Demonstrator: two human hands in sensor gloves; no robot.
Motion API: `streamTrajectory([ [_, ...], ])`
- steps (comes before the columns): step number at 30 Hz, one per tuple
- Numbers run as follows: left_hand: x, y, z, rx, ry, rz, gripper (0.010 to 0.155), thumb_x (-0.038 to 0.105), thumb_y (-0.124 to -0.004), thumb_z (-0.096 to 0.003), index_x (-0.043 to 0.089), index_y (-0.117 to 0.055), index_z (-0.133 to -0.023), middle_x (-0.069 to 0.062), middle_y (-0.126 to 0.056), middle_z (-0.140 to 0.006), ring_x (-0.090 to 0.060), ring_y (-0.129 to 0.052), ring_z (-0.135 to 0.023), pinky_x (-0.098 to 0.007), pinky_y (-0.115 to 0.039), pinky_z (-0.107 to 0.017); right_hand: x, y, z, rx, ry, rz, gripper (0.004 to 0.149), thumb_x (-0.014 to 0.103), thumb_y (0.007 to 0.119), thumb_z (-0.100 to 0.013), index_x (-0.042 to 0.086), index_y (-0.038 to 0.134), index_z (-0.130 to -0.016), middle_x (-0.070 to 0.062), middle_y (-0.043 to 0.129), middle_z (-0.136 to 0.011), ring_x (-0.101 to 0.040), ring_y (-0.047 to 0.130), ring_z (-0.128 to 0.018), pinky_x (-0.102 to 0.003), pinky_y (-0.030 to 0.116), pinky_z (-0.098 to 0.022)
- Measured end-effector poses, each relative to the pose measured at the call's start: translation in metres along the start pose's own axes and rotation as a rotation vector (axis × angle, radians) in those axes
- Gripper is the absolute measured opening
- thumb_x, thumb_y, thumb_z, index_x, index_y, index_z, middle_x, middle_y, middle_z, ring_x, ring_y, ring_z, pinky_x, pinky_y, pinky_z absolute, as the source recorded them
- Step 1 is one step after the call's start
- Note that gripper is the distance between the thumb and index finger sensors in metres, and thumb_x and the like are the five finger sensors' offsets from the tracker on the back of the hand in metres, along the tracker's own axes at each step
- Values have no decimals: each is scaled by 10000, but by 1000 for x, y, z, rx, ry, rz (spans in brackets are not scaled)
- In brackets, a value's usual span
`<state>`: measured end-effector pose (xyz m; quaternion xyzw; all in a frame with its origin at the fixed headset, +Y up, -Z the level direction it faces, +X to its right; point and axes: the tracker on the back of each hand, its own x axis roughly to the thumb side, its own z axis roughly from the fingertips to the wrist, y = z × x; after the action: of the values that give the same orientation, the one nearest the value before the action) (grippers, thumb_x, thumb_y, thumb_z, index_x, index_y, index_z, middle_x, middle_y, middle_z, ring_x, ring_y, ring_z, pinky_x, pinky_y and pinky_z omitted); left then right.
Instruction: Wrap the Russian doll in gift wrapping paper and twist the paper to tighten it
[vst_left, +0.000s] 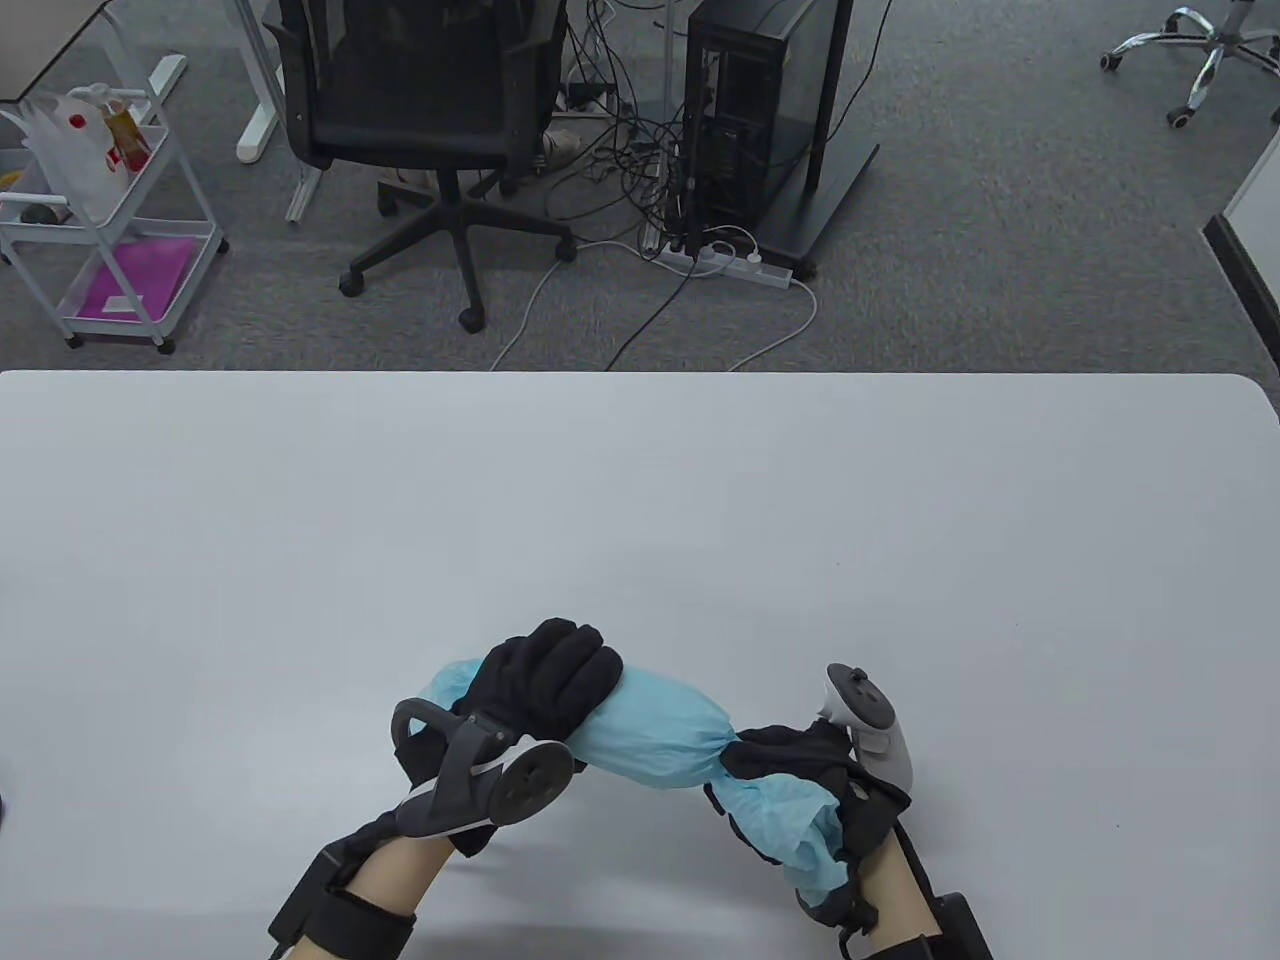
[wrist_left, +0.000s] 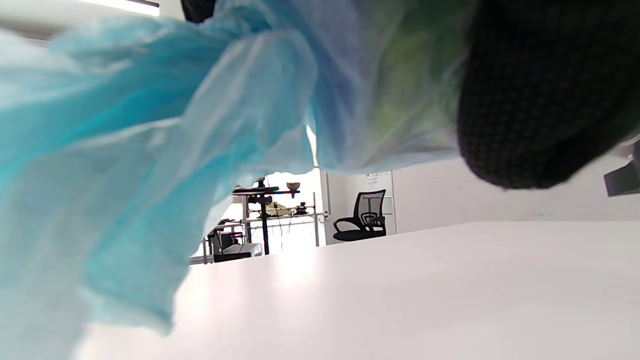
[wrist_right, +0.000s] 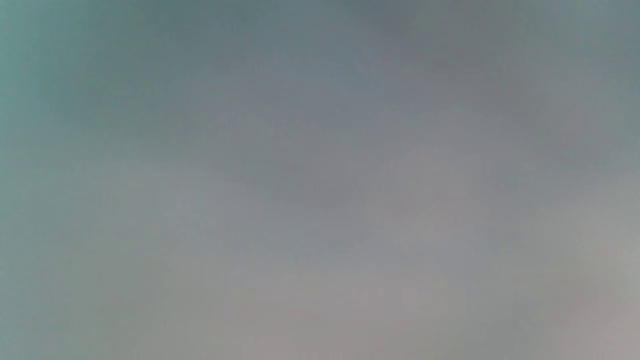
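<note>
The Russian doll is wrapped in light blue paper (vst_left: 655, 735), a bundle held just above the white table (vst_left: 640, 520) near its front edge. My left hand (vst_left: 545, 690) curls over the bundle's left part, with a paper end sticking out past it. My right hand (vst_left: 800, 790) grips the twisted right end of the paper, whose loose tail (vst_left: 800, 830) fans out over the palm. In the left wrist view the blue paper (wrist_left: 125, 165) fills the left side, the doll's green shows through it (wrist_left: 405, 85), and a black gloved finger (wrist_left: 540, 95) presses on it. The right wrist view is a grey blur.
Beyond the table's far edge stand a black office chair (vst_left: 430, 110), a computer tower (vst_left: 760, 120) with cables, and a white trolley (vst_left: 100, 220) at the left.
</note>
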<state>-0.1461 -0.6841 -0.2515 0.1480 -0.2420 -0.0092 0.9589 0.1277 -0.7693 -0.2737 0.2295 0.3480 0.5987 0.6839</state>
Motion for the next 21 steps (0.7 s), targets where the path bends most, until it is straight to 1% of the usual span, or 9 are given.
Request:
streamTrajectory([
  [2,-3,-2,-1,-11,21,1,1111,609,-998,-197,504,-257,-1019,250,-441,-1121,-116,-660,-1123,-381,-719,-793,15,-3,9,-106,36,184,573,524,656,-575,3,737,-801,-54,1007,-574,-35,1007,-270,-397,881,-336],
  [4,-6,-4,-1,-19,42,14,1111,619,-994,-190,492,-269,-1022,242,-456,-1117,-122,-683,-1110,-375,-735,-779,27,-5,17,-193,47,334,636,573,593,-591,31,616,-923,-68,922,-787,-92,1015,-506,-457,822,-500],
  [6,-9,-7,-2,-34,62,42,1113,623,-994,-184,481,-282,-1026,233,-472,-1115,-131,-702,-1098,-375,-748,-763,40,-4,25,-271,26,419,694,600,556,-598,92,417,-1050,-116,693,-1035,-198,882,-820,-540,665,-661],
  [7,-9,-7,-2,-30,75,41,1113,627,-992,-180,478,-286,-1027,230,-480,-1113,-135,-710,-1093,-373,-753,-758,43,-4,27,-288,10,428,713,607,543,-603,114,338,-1077,-117,578,-1110,-252,777,-936,-564,582,-710],
  [9,-11,-8,-3,-38,89,33,1112,632,-989,-181,471,-289,-1030,224,-484,-1113,-139,-718,-1087,-372,-758,-752,51,-2,32,-303,-47,436,744,617,521,-609,156,204,-1100,-98,387,-1189,-291,581,-1067,-589,415,-778],
  [12,-14,-9,-3,-38,119,25,1111,638,-984,-177,463,-298,-1033,216,-494,-1111,-143,-731,-1078,-369,-767,-743,60,1,38,-333,-104,463,753,621,508,-614,209,109,-1103,-54,234,-1226,-298,373,-1150,-599,249,-806],
  [15,-19,-12,-4,-50,154,35,1110,640,-982,-177,456,-302,-1035,207,-497,-1111,-148,-736,-1073,-371,-770,-736,71,7,43,-378,-116,615,758,622,506,-611,261,47,-1095,-3,125,-1238,-267,219,-1192,-577,145,-822],
  [17,-24,-13,-5,-58,183,42,1111,641,-982,-179,453,-301,-1037,204,-497,-1112,-150,-737,-1072,-371,-772,-734,79,18,44,-419,-88,816,756,622,508,-608,300,20,-1087,45,78,-1241,-229,151,-1208,-551,86,-833],
  [21,-31,-15,-5,-68,234,66,1109,641,-982,-179,438,-313,-1040,186,-517,-1105,-166,-750,-1058,-376,-779,-719,82,43,35,-441,3,1177,759,613,540,-594,381,-11,-1060,145,16,-1235,-136,41,-1226,-502,-3,-853],
])
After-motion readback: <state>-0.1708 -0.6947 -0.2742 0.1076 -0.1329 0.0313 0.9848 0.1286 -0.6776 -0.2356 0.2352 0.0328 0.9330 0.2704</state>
